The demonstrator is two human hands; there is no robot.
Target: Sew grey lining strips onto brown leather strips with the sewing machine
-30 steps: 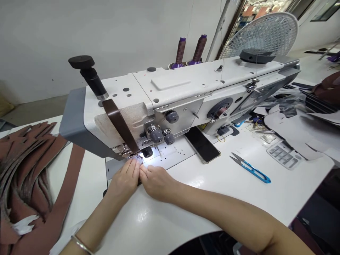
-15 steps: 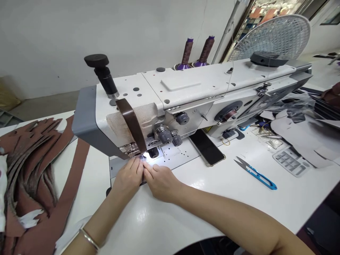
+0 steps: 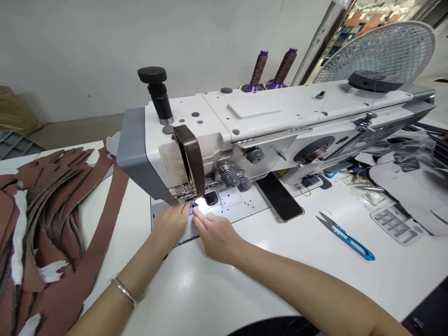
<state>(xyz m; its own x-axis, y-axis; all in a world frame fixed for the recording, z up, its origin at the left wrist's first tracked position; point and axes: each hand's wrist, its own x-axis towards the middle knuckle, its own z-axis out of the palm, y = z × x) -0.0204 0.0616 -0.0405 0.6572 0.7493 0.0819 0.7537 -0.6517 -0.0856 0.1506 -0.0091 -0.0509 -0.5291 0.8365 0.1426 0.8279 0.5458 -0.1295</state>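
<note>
At the lit needle area of a white sewing machine (image 3: 196,135), my left hand (image 3: 170,224) lies to the left of the presser foot (image 3: 193,205). Its fingers are bent together, with their tips at the foot. My right hand (image 3: 217,235) comes in from the right, index finger and thumb drawn together beside the same foot. Both hands are closed. Whatever is pinched at their tips is too small and hidden to name. A dark brown guard strap (image 3: 196,163) curves down the machine head just above my fingers.
Brown fabric strips (image 3: 59,210) pile up on the left. On the right lie a phone (image 3: 280,196), blue thread snips (image 3: 346,235) and pale cut pieces (image 3: 413,186). Thread cones (image 3: 258,70) and a white fan (image 3: 381,51) stand behind the machine.
The camera view has swung slightly left, so the machine sits further right. My hands, close together before, are now a little apart at the presser foot.
</note>
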